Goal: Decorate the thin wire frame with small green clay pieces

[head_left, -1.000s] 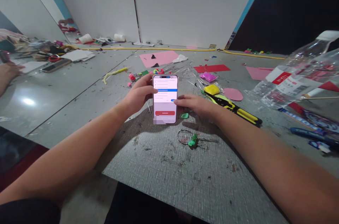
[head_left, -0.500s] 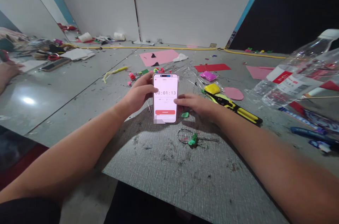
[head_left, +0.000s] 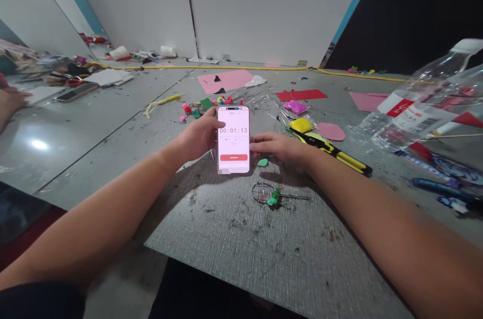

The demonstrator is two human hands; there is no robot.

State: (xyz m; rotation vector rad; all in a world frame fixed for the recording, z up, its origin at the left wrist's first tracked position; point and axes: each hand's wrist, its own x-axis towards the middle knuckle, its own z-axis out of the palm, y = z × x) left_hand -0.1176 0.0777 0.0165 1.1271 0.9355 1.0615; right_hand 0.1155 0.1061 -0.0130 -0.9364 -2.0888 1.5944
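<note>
A phone [head_left: 233, 133] with a lit timer screen reading 00:01:13 stands upright just above the grey table. My left hand [head_left: 200, 133] is closed around its left edge, thumb over the front and fingers behind. At the right edge, my right hand [head_left: 277, 148] has its fingers stretched out. The fingertips are at or just beside the phone; whether they touch it I cannot tell. Below the right hand lie a flat green piece of clay [head_left: 263, 162] and a twisted-wire racket shape [head_left: 264, 192] with a green clay lump [head_left: 274, 197] where head and handle meet.
A black and yellow cutter [head_left: 339, 158], yellow clay packet [head_left: 301, 125] and magenta packet [head_left: 295, 106] lie right of the phone. Plastic bottles [head_left: 418, 102] stand at far right. Pink paper [head_left: 226, 81] lies behind. Another person's hand [head_left: 13, 102] rests at far left.
My right thumb has slid off the phone's front edge to just beside it. My left hand still holds the phone, and the whole view has shifted slightly.
</note>
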